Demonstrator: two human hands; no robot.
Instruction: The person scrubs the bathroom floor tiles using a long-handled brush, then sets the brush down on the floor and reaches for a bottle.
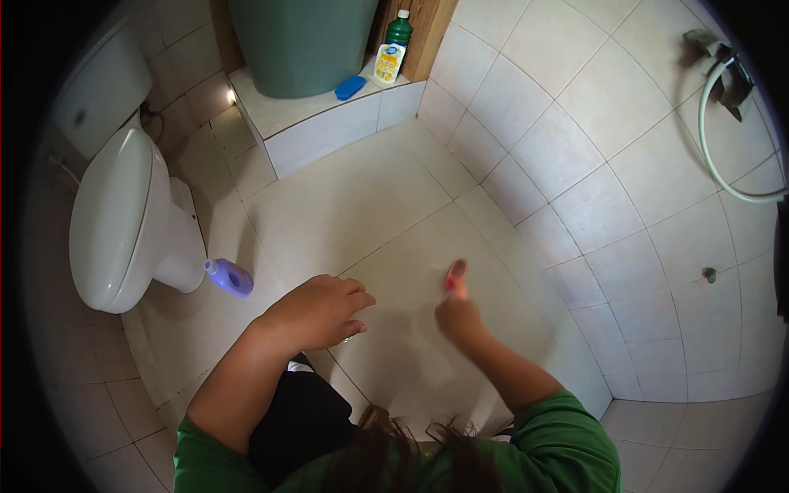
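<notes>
Above the pale tiled floor [394, 189], my right hand [460, 316] is closed round a small pink-red brush [456, 275], blurred by motion; its bristles cannot be made out. My left hand [325, 312] hangs in the air over my knee, fingers loosely curved and apart, with nothing clearly held in it. A purple bottle [229, 277] without a visible cap lies tilted on the floor to the left of my left hand, beside the toilet base.
At the left stands a white toilet [115, 222]. A tiled ledge [329, 135] at the back holds a large green barrel [304, 45], a blue brush [350, 88], a green bottle [399, 29] and a white-yellow pouch [389, 63]. A hose [705, 140] hangs on the right wall.
</notes>
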